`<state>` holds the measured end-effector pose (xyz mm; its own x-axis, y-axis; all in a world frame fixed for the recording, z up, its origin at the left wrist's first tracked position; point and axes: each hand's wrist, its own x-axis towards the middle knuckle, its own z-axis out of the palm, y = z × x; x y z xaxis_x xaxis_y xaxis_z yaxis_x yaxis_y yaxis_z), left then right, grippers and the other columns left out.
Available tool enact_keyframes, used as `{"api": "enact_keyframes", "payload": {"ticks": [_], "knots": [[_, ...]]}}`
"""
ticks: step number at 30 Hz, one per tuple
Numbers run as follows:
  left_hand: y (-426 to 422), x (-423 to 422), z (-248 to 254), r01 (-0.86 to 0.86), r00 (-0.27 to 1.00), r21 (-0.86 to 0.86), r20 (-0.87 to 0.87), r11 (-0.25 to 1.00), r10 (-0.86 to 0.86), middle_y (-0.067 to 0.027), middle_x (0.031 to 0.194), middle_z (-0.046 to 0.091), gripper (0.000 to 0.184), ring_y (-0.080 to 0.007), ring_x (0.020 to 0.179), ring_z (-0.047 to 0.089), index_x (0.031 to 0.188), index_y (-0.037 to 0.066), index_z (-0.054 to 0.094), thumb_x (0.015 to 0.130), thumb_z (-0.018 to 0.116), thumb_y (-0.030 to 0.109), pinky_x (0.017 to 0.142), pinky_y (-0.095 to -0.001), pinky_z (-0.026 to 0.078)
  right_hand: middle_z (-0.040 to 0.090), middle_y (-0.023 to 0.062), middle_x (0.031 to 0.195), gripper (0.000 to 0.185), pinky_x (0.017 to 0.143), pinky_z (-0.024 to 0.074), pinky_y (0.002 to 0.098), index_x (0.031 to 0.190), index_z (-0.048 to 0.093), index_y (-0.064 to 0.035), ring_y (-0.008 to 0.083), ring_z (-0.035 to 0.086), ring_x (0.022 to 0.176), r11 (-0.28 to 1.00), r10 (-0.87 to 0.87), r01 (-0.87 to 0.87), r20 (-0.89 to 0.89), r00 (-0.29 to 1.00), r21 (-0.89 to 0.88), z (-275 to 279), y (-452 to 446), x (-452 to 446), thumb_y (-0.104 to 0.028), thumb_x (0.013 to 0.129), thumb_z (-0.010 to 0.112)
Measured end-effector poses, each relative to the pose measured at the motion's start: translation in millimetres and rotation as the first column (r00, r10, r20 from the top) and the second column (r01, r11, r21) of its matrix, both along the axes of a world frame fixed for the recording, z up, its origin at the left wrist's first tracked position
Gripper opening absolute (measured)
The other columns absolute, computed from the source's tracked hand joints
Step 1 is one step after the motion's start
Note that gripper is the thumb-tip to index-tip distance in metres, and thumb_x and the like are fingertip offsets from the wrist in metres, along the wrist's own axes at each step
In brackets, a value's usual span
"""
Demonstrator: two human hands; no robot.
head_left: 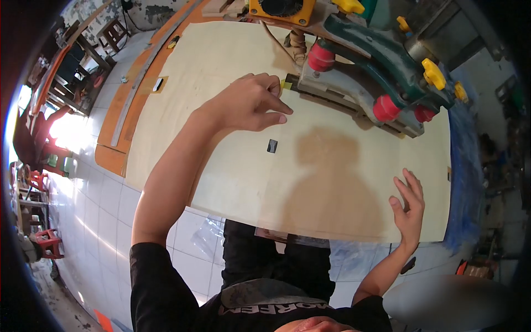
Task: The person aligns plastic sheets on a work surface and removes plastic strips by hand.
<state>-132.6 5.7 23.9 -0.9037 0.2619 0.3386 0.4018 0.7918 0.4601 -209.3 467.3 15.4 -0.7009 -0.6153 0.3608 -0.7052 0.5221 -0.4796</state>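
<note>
My left hand point(260, 102) hovers over the pale sheet point(232, 160) on the table. Its thumb and index finger are stretched out with a small gap between them, the other fingers curled, and I see nothing held. Just below those fingertips, a small dark rectangular piece point(272, 146) lies on the sheet. My right hand point(409, 209) is above the sheet's near right part, fingers spread and holding nothing. Beyond my left fingertips stands a green and grey machine point(381, 66) with red round parts and yellow knobs. A yellowish bit point(286, 84) shows at its left end.
A long metal strip point(130, 102) runs along the wooden table edge point(108, 157) on the left. Near it lies a small black-and-white item point(158, 84). A yellow device point(282, 10) sits at the back. Blue plastic sheeting point(467, 182) hangs on the right.
</note>
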Motion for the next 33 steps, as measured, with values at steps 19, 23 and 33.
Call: {"api": "enact_keyframes", "payload": {"ticks": [19,23,33], "knots": [[4.1,-0.3,4.9,0.021,1.0,-0.014,-0.019,1.0,-0.021,-0.005,0.081,0.052,0.024,-0.0233,0.083,0.054,0.1,0.009,0.08,0.078,0.078,0.02,0.073,-0.036,0.046,0.06,0.0191,0.135,0.042,0.105,0.0406,0.0468,0.118,0.072,-0.002,0.0397,0.054,0.123,1.0,-0.013,0.013,-0.025,1.0,-0.001,3.8,1.3,0.3,-0.027,0.085,0.076],[5.0,-1.1,3.1,-0.017,1.0,0.038,0.005,0.999,0.017,-0.0069,0.086,0.054,0.027,-0.024,0.085,0.055,0.1,0.008,0.08,0.077,0.08,0.021,0.075,-0.0357,0.047,0.06,0.0186,0.135,0.04,0.108,0.0386,0.0489,0.117,0.073,-0.0033,0.0392,0.054,0.125,1.0,-0.023,0.023,0.007,1.0,-0.02,3.8,2.4,0.5,-0.024,0.083,0.077],[4.1,-0.3,3.3,-0.035,0.997,0.06,0.063,0.998,0.032,-0.0075,0.089,0.055,0.026,-0.0231,0.087,0.056,0.102,0.007,0.079,0.079,0.079,0.02,0.075,-0.0343,0.048,0.059,0.0165,0.139,0.043,0.115,0.0308,0.0558,0.12,0.073,-0.009,0.0369,0.052,0.131,0.997,-0.07,0.07,0.023,0.997,0.011,1.0,4.8,0.9,-0.026,0.08,0.078]]}}
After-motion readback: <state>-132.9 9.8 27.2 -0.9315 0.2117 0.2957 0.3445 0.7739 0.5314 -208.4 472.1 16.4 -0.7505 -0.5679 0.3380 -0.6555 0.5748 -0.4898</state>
